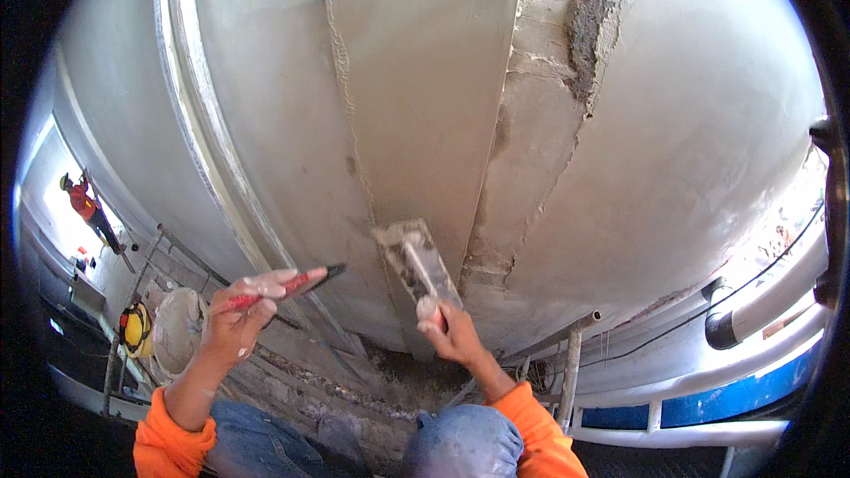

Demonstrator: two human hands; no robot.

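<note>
My left hand (232, 323) is closed round the red handle of a paintbrush (333, 273) whose dark bristles point right. Pale plaster smears its fingers. In front of my knees, my right hand (453, 333) grips a plastering trowel (413, 252), its flat blade coated with grey plaster and held at the lower part of the wall. Damp-looking plaster covers a broad vertical strip of the wall (425, 124), with a ragged ridge down its left side. Right of the strip runs a rough, recessed channel (542, 115) with exposed dark material near the top.
A plaster-stained bucket (180, 323) and a yellow helmet (135, 327) are beyond my left hand. Scaffold tubes (571, 372) stand at my right, near thick white pipes (779, 301) and a black cable (682, 329). A co-worker (84, 204) stands far left.
</note>
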